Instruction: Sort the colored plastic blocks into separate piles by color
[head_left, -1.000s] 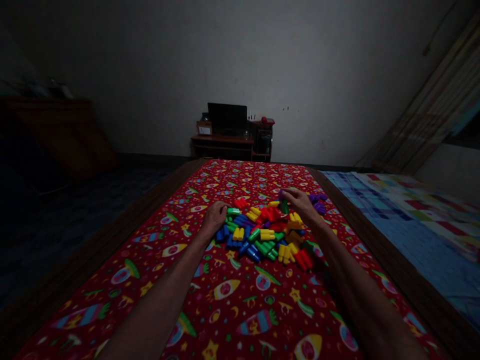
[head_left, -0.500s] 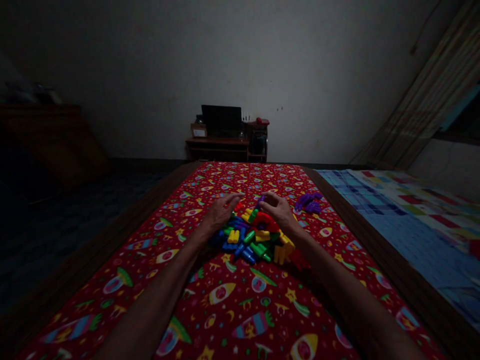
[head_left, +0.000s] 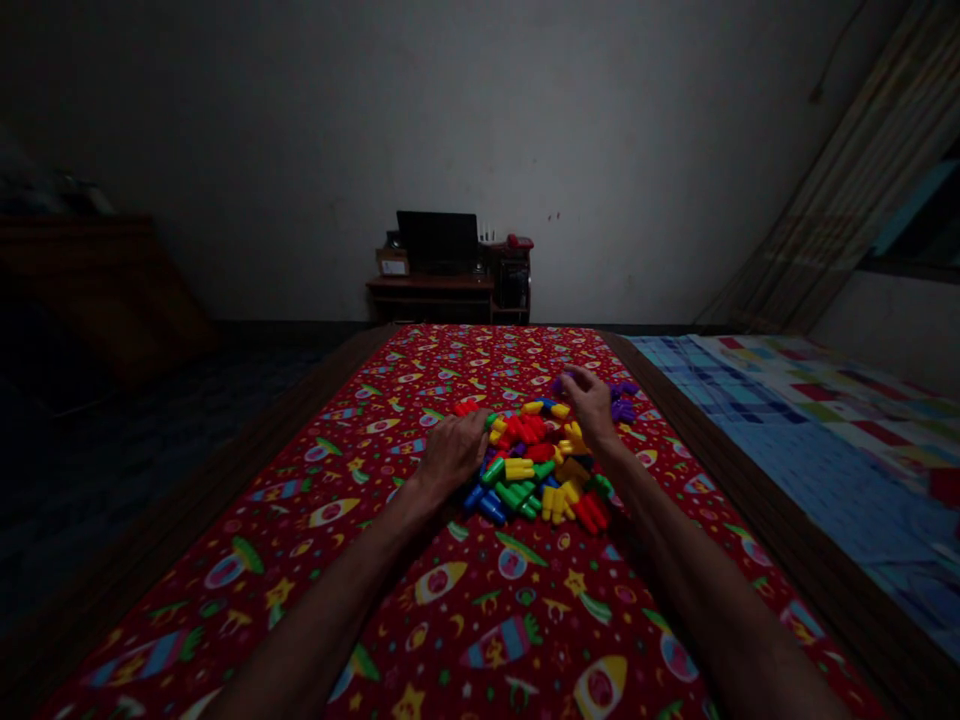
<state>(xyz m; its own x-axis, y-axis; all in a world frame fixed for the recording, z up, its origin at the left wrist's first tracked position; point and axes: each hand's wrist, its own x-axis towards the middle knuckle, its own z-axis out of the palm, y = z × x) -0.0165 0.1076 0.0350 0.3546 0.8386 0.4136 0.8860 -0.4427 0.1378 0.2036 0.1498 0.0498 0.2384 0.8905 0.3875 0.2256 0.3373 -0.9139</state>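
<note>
A heap of plastic toy blocks (head_left: 536, 470), red, yellow, green and blue, lies on a red mattress cover printed with rockets and stars (head_left: 465, 600). My left hand (head_left: 450, 452) rests curled against the heap's left side, on the blue pieces. My right hand (head_left: 592, 405) is at the heap's far right, fingers bent around a purple piece I can barely make out. A small cluster of purple blocks (head_left: 621, 402) lies just right of that hand.
A wooden frame (head_left: 757, 500) borders the red mattress. A blue checked mattress (head_left: 810, 430) lies to the right. A low desk with a dark monitor (head_left: 439, 240) stands by the far wall. A striped curtain (head_left: 847, 200) hangs at right. The floor at left is dark.
My right hand went from the heap's middle out to its far right, beside the purple cluster. My left hand drew back from the top of the heap to its left side.
</note>
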